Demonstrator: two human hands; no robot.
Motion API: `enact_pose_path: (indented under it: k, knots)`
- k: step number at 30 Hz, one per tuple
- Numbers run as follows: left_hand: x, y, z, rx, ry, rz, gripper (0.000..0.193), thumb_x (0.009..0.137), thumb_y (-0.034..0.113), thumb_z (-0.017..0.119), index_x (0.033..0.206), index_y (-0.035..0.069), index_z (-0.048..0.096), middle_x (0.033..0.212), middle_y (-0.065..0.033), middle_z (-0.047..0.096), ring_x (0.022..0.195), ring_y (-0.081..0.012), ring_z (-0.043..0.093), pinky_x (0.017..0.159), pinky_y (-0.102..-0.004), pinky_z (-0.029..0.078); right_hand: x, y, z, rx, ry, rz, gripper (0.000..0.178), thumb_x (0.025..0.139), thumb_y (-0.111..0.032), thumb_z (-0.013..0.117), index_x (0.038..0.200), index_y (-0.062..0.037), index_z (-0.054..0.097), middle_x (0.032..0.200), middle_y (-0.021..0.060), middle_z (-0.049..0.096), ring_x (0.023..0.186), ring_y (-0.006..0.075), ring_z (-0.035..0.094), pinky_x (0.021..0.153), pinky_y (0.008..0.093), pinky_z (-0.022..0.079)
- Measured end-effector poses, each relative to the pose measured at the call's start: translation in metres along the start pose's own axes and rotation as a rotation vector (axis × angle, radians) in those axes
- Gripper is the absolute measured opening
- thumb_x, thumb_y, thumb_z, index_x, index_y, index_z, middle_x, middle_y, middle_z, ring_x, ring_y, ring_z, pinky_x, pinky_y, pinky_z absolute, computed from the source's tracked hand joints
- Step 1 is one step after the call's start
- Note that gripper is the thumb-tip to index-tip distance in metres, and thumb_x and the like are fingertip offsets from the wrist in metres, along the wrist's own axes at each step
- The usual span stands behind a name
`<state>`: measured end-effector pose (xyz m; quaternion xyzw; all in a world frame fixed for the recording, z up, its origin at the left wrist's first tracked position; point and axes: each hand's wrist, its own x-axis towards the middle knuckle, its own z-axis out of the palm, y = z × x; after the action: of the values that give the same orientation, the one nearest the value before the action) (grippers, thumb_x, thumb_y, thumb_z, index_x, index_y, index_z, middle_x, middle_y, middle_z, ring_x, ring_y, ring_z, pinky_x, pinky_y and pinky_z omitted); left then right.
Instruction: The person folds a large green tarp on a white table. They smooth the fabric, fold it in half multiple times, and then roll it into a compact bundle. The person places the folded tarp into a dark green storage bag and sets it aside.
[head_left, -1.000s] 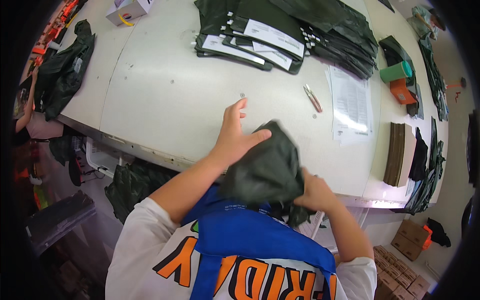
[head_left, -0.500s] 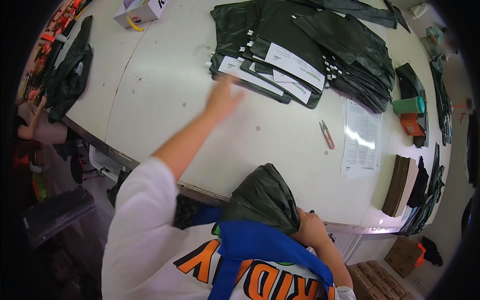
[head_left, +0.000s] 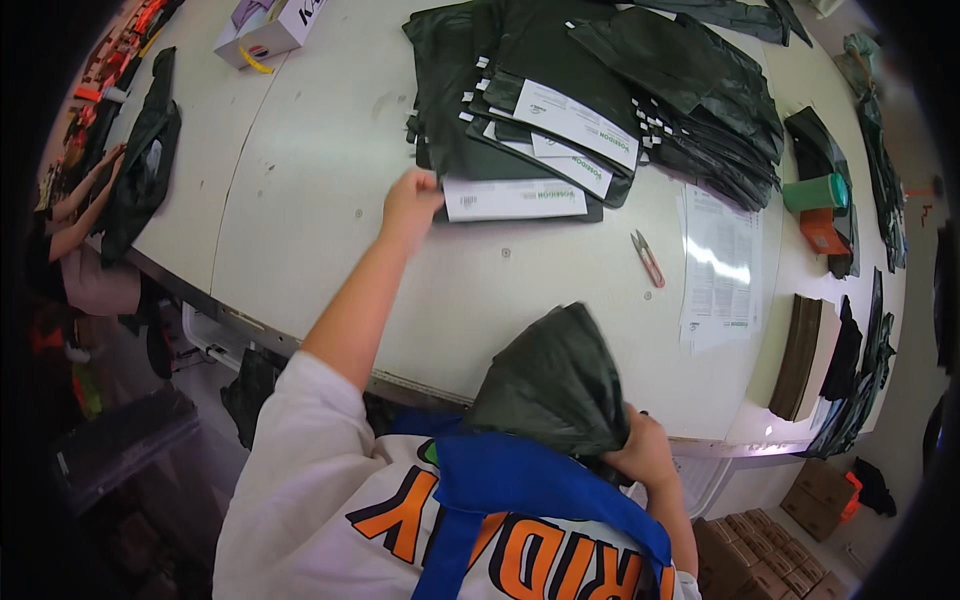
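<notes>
Out on the table, my left hand (head_left: 410, 208) is at the left edge of a folded dark green garment (head_left: 450, 150) with a white label (head_left: 515, 199) across its near end. Its fingers are closed at that edge. Against my body at the table's front edge, my right hand (head_left: 643, 450) is closed around the right side of a bunched dark green garment (head_left: 552, 385). The fingertips there are partly hidden by the cloth. A small dark tip (head_left: 645, 412) shows by that hand, too small to name.
Stacked dark garments (head_left: 700, 90) lie at the far side. Small red-handled thread snips (head_left: 648, 260) and printed sheets (head_left: 720, 270) lie to the right. Beyond them are a green cylinder (head_left: 815, 193) and a cardboard stack (head_left: 803, 358). A co-worker's hands (head_left: 100, 185) handle a dark garment at left.
My left hand has moved left and slightly down to the labelled garment's edge. That garment now lies straighter and nearer to me. My right hand and the bunched garment have shifted slightly right.
</notes>
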<state>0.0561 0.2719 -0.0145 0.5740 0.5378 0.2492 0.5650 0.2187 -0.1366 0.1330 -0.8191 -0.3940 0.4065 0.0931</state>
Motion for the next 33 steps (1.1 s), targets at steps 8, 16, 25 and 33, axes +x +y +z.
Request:
enact_pose_path:
  k: [8, 16, 25, 33]
  knots:
    - [-0.237, -0.080, -0.047, 0.271, -0.032, -0.222, 0.054, 0.073, -0.001, 0.069, 0.116, 0.005, 0.037, 0.107, -0.0130, 0.048, 0.100, -0.0226, 0.049, 0.086, -0.0341, 0.043, 0.000, 0.008, -0.025, 0.086, 0.021, -0.077, 0.057, 0.058, -0.016, 0.076, 0.110, -0.0019, 0.057, 0.087, 0.0229, 0.066, 0.085, 0.0417, 0.062, 0.077, 0.0442, 0.049]
    - [-0.242, -0.033, -0.021, 0.885, -0.331, 0.549, 0.065, 0.068, 0.015, 0.075, 0.127, 0.010, 0.048, 0.129, -0.0157, 0.046, 0.120, -0.0360, 0.043, 0.101, -0.0450, 0.035, 0.007, -0.009, -0.009, -0.173, -0.231, -0.238, 0.058, 0.064, -0.029, 0.072, 0.115, -0.0055, 0.058, 0.086, 0.0234, 0.065, 0.084, 0.0419, 0.062, 0.076, 0.0452, 0.049]
    - [-0.250, -0.066, -0.037, 0.978, -0.470, 0.982, 0.028, 0.072, 0.017, 0.066, 0.100, 0.018, 0.061, 0.123, -0.0117, 0.053, 0.111, -0.0331, 0.050, 0.093, -0.0432, 0.043, -0.015, 0.020, -0.002, 0.249, -0.159, -0.073, 0.059, 0.058, -0.011, 0.079, 0.112, 0.0007, 0.060, 0.093, 0.0165, 0.069, 0.085, 0.0261, 0.066, 0.083, 0.0335, 0.049]
    - [-0.234, -0.050, -0.026, 1.110, -0.405, 0.940, 0.021, 0.079, 0.016, 0.058, 0.096, 0.004, 0.060, 0.113, -0.0088, 0.056, 0.094, -0.0274, 0.054, 0.076, -0.0384, 0.049, -0.027, 0.005, -0.004, 0.091, -0.336, -0.145, 0.062, 0.056, -0.014, 0.079, 0.113, 0.0000, 0.060, 0.093, 0.0170, 0.069, 0.087, 0.0293, 0.066, 0.083, 0.0349, 0.049]
